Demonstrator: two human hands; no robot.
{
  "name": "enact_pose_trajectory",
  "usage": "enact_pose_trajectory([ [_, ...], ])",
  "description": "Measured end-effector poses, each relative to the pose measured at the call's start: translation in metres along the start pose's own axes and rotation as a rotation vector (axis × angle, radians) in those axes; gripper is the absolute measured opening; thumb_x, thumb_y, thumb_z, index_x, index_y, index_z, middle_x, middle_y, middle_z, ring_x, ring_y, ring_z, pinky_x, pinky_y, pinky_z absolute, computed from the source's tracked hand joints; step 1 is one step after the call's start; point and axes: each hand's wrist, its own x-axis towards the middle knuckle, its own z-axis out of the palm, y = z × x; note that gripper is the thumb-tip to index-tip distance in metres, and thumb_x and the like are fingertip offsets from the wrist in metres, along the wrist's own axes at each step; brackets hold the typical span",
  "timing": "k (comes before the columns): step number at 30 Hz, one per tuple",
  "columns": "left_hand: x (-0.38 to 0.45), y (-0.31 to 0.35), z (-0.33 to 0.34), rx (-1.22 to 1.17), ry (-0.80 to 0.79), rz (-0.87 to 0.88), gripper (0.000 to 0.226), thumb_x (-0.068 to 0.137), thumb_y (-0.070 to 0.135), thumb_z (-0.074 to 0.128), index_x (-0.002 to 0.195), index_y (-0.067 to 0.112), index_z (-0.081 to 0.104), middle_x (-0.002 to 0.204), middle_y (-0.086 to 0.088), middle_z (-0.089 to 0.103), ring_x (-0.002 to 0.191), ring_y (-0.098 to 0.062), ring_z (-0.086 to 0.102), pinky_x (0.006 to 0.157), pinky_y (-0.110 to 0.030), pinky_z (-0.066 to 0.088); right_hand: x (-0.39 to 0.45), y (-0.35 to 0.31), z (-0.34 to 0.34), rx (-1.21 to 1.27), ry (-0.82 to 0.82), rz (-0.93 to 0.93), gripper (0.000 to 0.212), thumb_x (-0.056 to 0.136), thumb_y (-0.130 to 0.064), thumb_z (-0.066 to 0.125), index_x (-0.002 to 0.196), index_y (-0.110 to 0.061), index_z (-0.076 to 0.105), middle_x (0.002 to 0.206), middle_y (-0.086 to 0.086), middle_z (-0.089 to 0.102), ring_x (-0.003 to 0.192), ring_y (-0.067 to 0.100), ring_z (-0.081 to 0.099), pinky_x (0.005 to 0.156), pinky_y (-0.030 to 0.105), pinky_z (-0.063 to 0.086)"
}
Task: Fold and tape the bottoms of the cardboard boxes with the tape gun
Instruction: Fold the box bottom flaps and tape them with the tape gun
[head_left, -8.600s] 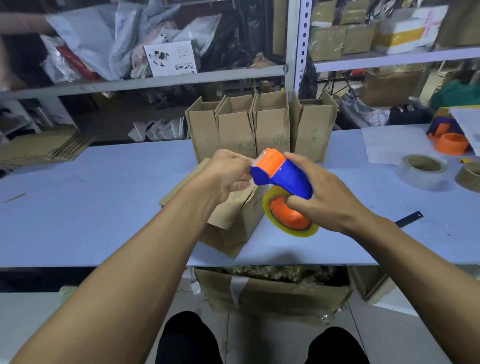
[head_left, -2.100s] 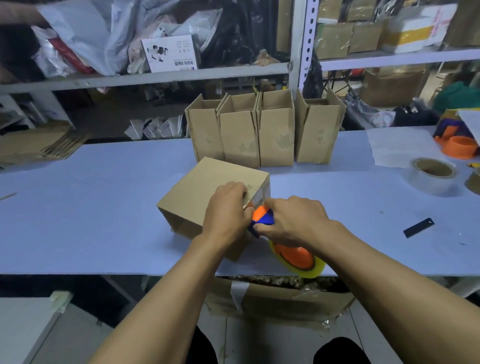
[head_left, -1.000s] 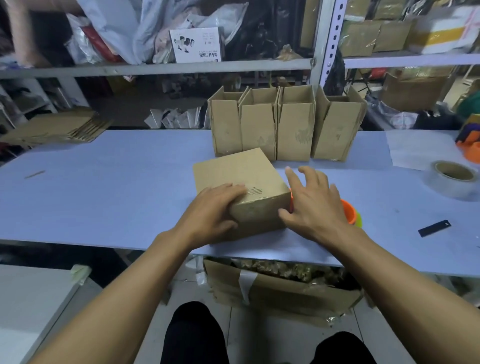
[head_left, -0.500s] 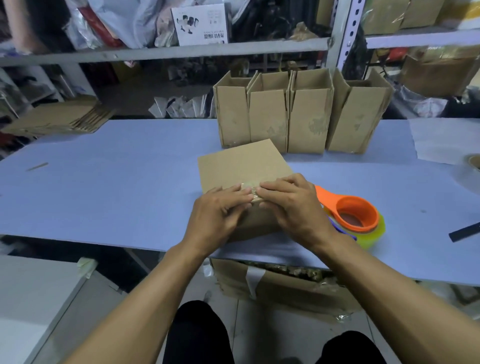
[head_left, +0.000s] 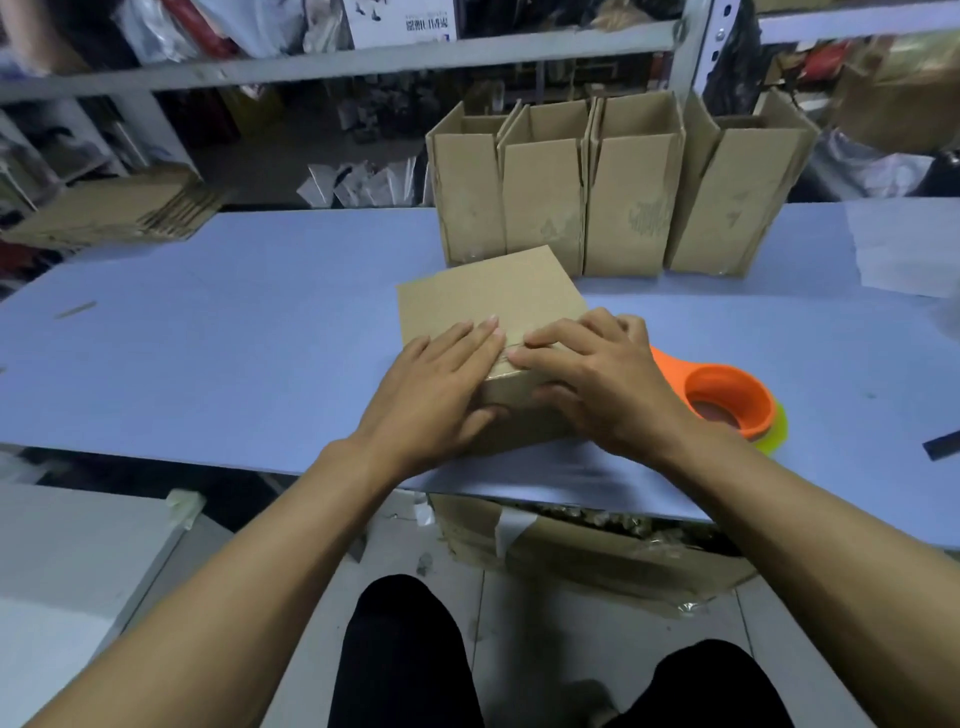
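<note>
Now that the tape gun (head_left: 727, 400) lies set down on the desk (head_left: 234, 338), right of centre in the frame, we take the taping pass on this box as done and the smoothing-down as under way; two seconds back the right hand was running it along the near edge.

Desk: pale blue, spans the full width of the frame.

Row of four finished boxes (head_left: 613, 192): stand upright, open ends up, at the upper centre, just behind the work.

Box in hand (head_left: 488, 296): lies at the centre, folded bottom turned up, near the desk's front edge. Half a second ago both hands were bunched over the seam; now they are flatter and wider on it.

Left hand (head_left: 441, 384): fingers straight and together, pressing flat on the top face, thumb against the near side wall. Holds nothing.

Right hand (head_left: 587, 374): fingers spread and slightly bent, pressing the tape line down over the near edge. Nothing gripped; the gun sits just beside its wrist.

Our judgement: seam rubbed firm, this box joins the row next.
</note>
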Motion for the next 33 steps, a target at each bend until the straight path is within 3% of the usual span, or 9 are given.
enact_pose_trajectory([
  [3, 0.001, 0.004, -0.003, -0.004, -0.025, -0.035, 0.084, 0.086, 0.048, 0.064, 0.150, 0.005, 0.031, 0.160, -0.014, 0.025, 0.146, -0.029, 0.029, 0.110, -0.046, 0.036, -0.005, 0.005, -0.005, -0.076, -0.093, -0.039, 0.059, 0.074, -0.036, 0.078, 0.130, -0.035, 0.059, 0.130, -0.008, 0.058, 0.102, 0.021, 0.043, 0.080, 0.040, 0.034],
  [6, 0.000, 0.011, -0.003, -0.034, -0.025, -0.074, 0.079, 0.091, 0.047, 0.055, 0.154, 0.010, 0.025, 0.162, -0.008, 0.019, 0.149, -0.024, 0.021, 0.112, -0.049, 0.032, -0.005, -0.010, 0.002, -0.035, -0.025, 0.100, 0.048, 0.084, -0.060, 0.055, 0.127, -0.041, 0.061, 0.122, -0.008, 0.060, 0.101, 0.025, 0.048, 0.079, 0.040, 0.033],
  [10, -0.001, 0.005, -0.004, -0.048, -0.019, -0.051, 0.065, 0.100, 0.048, 0.029, 0.153, 0.011, 0.027, 0.162, -0.004, 0.021, 0.149, -0.022, 0.022, 0.112, -0.049, 0.031, -0.004, -0.016, 0.009, -0.017, 0.019, 0.139, 0.038, 0.088, -0.052, 0.051, 0.122, -0.044, 0.065, 0.119, -0.009, 0.062, 0.103, 0.027, 0.050, 0.085, 0.044, 0.032],
  [14, -0.012, 0.009, 0.008, -0.126, 0.299, 0.021, 0.043, 0.099, 0.035, 0.043, 0.132, 0.015, 0.061, 0.141, -0.001, 0.056, 0.131, -0.026, 0.052, 0.095, -0.051, 0.045, -0.006, -0.014, 0.012, 0.240, 0.104, 0.160, 0.032, 0.087, -0.040, 0.057, 0.114, -0.033, 0.073, 0.115, -0.004, 0.067, 0.112, 0.027, 0.054, 0.100, 0.056, 0.036],
  [18, -0.012, 0.028, 0.020, -0.350, 0.495, -0.172, 0.026, 0.091, 0.032, 0.059, 0.111, 0.026, 0.074, 0.121, 0.009, 0.068, 0.122, -0.013, 0.059, 0.102, -0.052, 0.037, -0.004, -0.010, 0.019, 0.413, 0.195, 0.192, 0.022, 0.083, -0.026, 0.070, 0.103, -0.022, 0.078, 0.109, -0.001, 0.073, 0.107, 0.027, 0.061, 0.095, 0.043, 0.046],
  [21, -0.008, 0.028, 0.020, -0.469, 0.471, -0.242, 0.022, 0.089, 0.033, 0.062, 0.105, 0.030, 0.076, 0.116, 0.012, 0.070, 0.121, -0.007, 0.058, 0.106, -0.048, 0.034, -0.002, -0.012, 0.022, 0.396, 0.194, 0.223, 0.020, 0.082, -0.025, 0.072, 0.101, -0.022, 0.079, 0.106, -0.004, 0.075, 0.106, 0.023, 0.063, 0.095, 0.040, 0.048],
  [25, -0.008, 0.014, 0.012, -0.653, 0.403, -0.190, 0.021, 0.084, 0.026, 0.073, 0.105, 0.025, 0.076, 0.116, 0.011, 0.069, 0.123, -0.004, 0.057, 0.108, -0.037, 0.037, -0.003, 0.002, 0.012, 0.456, 0.108, 0.184, 0.022, 0.084, -0.026, 0.071, 0.102, -0.018, 0.079, 0.109, -0.002, 0.074, 0.112, 0.017, 0.062, 0.100, 0.030, 0.046],
  [29, -0.010, 0.009, 0.009, -0.830, 0.409, -0.241, 0.024, 0.075, 0.022, 0.084, 0.098, 0.019, 0.078, 0.111, 0.009, 0.070, 0.119, -0.003, 0.060, 0.109, -0.038, 0.040, -0.005, 0.009, 0.003, 0.517, 0.085, 0.191, 0.023, 0.082, -0.019, 0.072, 0.102, -0.012, 0.078, 0.110, 0.001, 0.073, 0.114, 0.018, 0.064, 0.102, 0.027, 0.046],
  [33, -0.006, 0.008, 0.001, -0.619, 0.327, -0.221, 0.042, 0.078, 0.041, 0.077, 0.112, 0.017, 0.071, 0.133, 0.005, 0.062, 0.123, -0.009, 0.055, 0.105, -0.034, 0.044, 0.001, 0.006, 0.004, 0.324, 0.023, 0.151, 0.046, 0.081, -0.047, 0.070, 0.119, -0.020, 0.072, 0.117, 0.002, 0.068, 0.109, 0.019, 0.058, 0.092, 0.035, 0.047],
])
